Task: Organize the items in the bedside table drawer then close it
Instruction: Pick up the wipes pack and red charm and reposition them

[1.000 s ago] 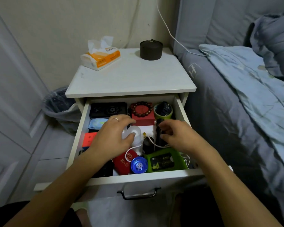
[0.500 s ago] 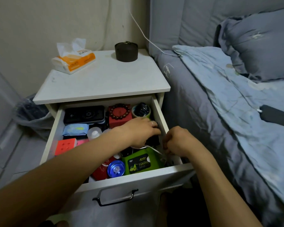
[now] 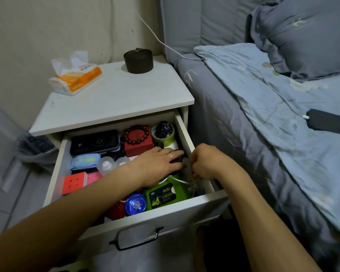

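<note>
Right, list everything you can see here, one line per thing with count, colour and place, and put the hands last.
drawer: 1, white, pulled open
black case: 1, black, drawer back left
red box: 1, red, drawer back middle
bead bracelet: 1, brown, on red box
tape roll: 1, green, drawer back right
cube: 1, red, drawer left
wipes pack: 1, green, drawer front right
blue round lid: 1, blue, drawer front
tissue pack: 1, orange and white, tabletop
round pot: 1, dark, tabletop back
bed: 1, blue-grey, beside table
left hand: on dark object, drawer right
right hand: curled, at drawer's right wall
</note>
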A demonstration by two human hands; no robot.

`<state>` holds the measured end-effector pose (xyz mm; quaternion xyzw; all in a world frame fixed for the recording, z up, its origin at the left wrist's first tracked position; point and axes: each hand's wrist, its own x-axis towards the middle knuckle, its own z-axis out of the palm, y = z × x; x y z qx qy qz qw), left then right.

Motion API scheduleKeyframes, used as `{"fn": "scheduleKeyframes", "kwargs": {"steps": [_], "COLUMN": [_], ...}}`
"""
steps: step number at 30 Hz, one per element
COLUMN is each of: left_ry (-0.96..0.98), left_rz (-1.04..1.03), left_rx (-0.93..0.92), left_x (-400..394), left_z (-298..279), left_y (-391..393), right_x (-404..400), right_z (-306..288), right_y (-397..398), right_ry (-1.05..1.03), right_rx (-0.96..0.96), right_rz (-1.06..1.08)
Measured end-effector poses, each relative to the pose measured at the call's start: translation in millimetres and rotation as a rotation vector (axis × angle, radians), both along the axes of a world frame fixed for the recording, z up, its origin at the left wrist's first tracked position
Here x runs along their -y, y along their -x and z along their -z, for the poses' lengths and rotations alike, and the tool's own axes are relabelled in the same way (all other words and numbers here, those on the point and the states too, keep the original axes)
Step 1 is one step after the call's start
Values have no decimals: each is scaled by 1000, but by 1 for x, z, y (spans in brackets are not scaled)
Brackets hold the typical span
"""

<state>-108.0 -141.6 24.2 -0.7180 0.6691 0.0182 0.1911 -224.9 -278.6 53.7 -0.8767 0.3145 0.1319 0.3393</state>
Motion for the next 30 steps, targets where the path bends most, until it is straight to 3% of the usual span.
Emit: {"fn": "scheduleKeyframes", "kwargs": {"steps": [2,6,15,18,21,26,30], "left_ry": [-67,-19,-45,92,182,398,667], "left_rz": [94,139,-67,-104,-172,-240,-500], "left_rx": [77,114,19,8,5,-159,-302], "left_x": [11,6,-49,-65,-76,-92,-107], "left_z": [-2,-14,-42,-43,-39,-35,-28], "left_y": [2,-3,-25,-28,-33,-25,-19], "right_x": [2,3,-7,-19,-25,-37,-40], "right_z": [0,2,-7,-5,-1,9,5], "right_y": [3,13,9,6,-2,-15,-26], "right_ry": [-15,-6,48,-102,-73,1,-63], "right_rx": [-5,-53,-14,-93,-122,-144,62], "right_rz": [22,-39,-246,-379,-411,-344,-168]}}
